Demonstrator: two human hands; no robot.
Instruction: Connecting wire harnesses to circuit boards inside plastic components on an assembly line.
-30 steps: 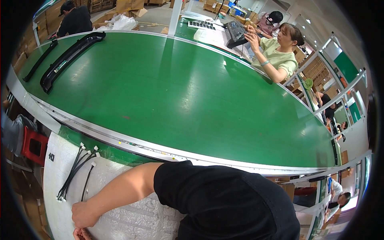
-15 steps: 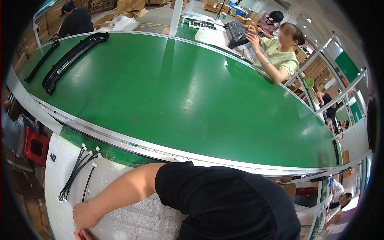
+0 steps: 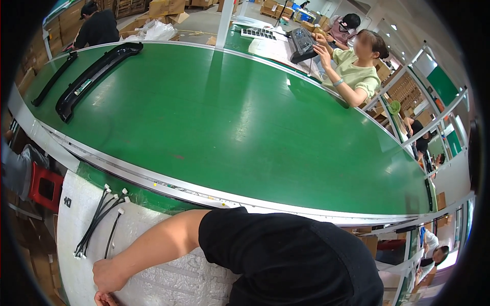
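Observation:
My right hand (image 3: 108, 275) is closed, its bare forearm coming in from the black sleeve. Its fingertips are turned away and what they grip is hidden. Just below, at the picture's lower edge, only the curled fingers of my left hand (image 3: 104, 299) show, close to the right hand. A single black cable (image 3: 113, 232) with white connectors lies on the foam-covered bench right above my right hand. Beside it on the left is a bunch of black cables (image 3: 94, 224) with white plugs at both ends. The bench (image 3: 178, 278) has a white, wrinkled covering.
Beyond the bench runs a green conveyor belt (image 3: 245, 127) with a pale metal rail. A long black curved housing (image 3: 92, 79) and a thinner black strip (image 3: 53, 79) lie at its far left. Across it, a person handles a black device (image 3: 302, 45). A red stool (image 3: 46, 186) stands left.
The black housing, the thin strip and a reddish mark on the belt have shifted slightly to the right. Both my hands stay almost in place.

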